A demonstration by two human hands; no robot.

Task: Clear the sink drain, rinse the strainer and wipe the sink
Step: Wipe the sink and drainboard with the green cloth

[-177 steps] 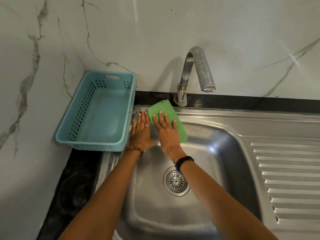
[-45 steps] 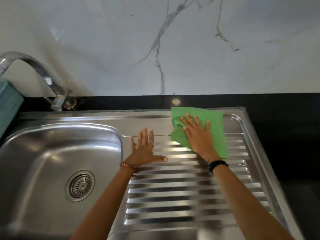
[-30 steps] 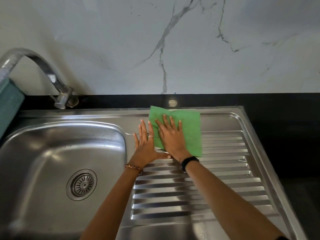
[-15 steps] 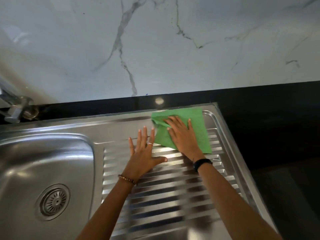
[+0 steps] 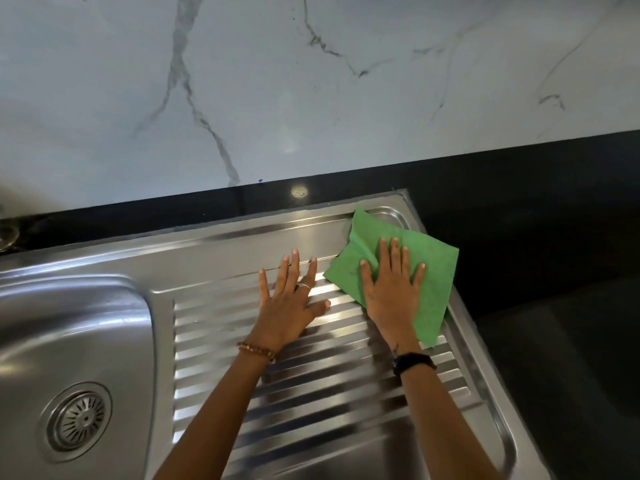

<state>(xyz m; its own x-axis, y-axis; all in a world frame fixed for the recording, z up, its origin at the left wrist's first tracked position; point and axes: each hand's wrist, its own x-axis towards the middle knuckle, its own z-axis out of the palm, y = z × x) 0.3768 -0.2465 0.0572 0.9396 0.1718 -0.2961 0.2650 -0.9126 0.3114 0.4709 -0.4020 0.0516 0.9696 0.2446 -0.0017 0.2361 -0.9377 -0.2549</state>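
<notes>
1. The place was a home kitchen.
2. A stainless steel sink with a ribbed drainboard sat in a black countertop.
3. A white marble-veined wall rose behind it.
4. A strainer sat in the basin's drain.

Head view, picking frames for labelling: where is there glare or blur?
Head view: bright glare on the drainboard ridges between the hands, left hand, right hand; a small light reflection on the black counter; near ridges smeared; the green cloth reads sharp.
</notes>
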